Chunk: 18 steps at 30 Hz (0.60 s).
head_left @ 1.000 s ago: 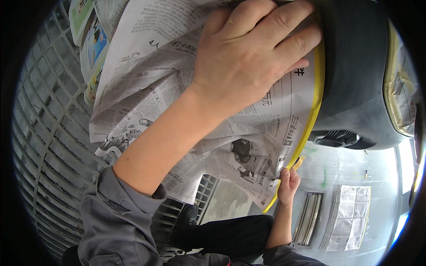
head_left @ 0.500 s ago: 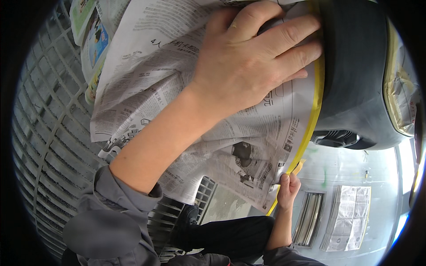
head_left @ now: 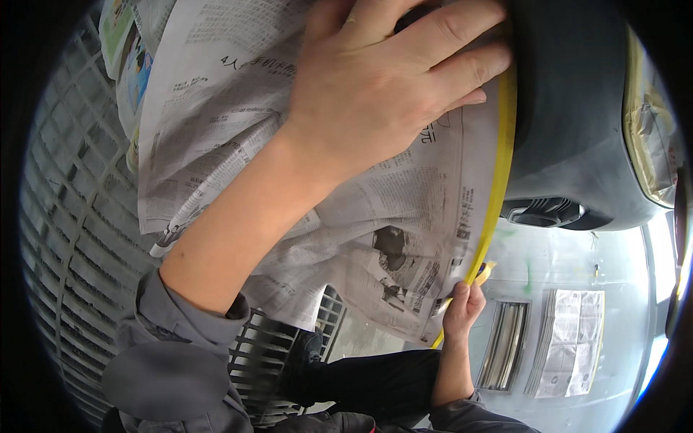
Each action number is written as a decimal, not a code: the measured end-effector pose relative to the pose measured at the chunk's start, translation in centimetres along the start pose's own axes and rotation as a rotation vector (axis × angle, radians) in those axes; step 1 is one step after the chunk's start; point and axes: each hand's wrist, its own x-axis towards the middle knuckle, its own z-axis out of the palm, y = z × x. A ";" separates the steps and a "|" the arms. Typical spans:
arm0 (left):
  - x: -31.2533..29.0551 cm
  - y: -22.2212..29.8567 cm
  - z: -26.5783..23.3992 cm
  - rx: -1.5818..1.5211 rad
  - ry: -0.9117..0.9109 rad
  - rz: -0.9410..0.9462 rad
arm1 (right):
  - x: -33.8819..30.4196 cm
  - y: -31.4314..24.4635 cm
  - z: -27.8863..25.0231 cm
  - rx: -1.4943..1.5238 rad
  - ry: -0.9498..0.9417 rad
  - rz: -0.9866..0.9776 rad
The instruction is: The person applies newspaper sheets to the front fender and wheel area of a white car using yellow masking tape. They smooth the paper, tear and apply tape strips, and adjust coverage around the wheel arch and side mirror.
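My left hand (head_left: 368,94) reaches up across a large newspaper sheet (head_left: 354,195), fingers spread and resting near its taped edge. Something dark shows between its fingers, too covered to make out. Yellow masking tape (head_left: 491,209) runs down the right-hand edge of the sheet. Lower down, my right hand (head_left: 462,307) is closed, thumb and fingers pinching the sheet's taped edge near its bottom corner. A loose end of tape (head_left: 486,271) sticks out just above the right hand. Beside the taped edge stands a dark grey, curved body panel (head_left: 570,115), like a car bumper.
A metal floor grating (head_left: 72,216) stretches along the left. More printed paper (head_left: 133,72) hangs at the upper left. Brownish masking film (head_left: 650,130) covers a part on the far right. Folded newspapers (head_left: 570,346) lie on a pale surface at the lower right, near a slotted metal panel (head_left: 503,346).
My left hand and the upper newspaper have shifted left and slightly upward, and the taped edge is a little farther left. The right hand keeps its pinch, almost in place.
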 end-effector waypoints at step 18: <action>-1.5 -0.6 -0.1 0.018 -0.191 0.059 | 0.4 0.4 0.1 -0.079 0.082 -0.093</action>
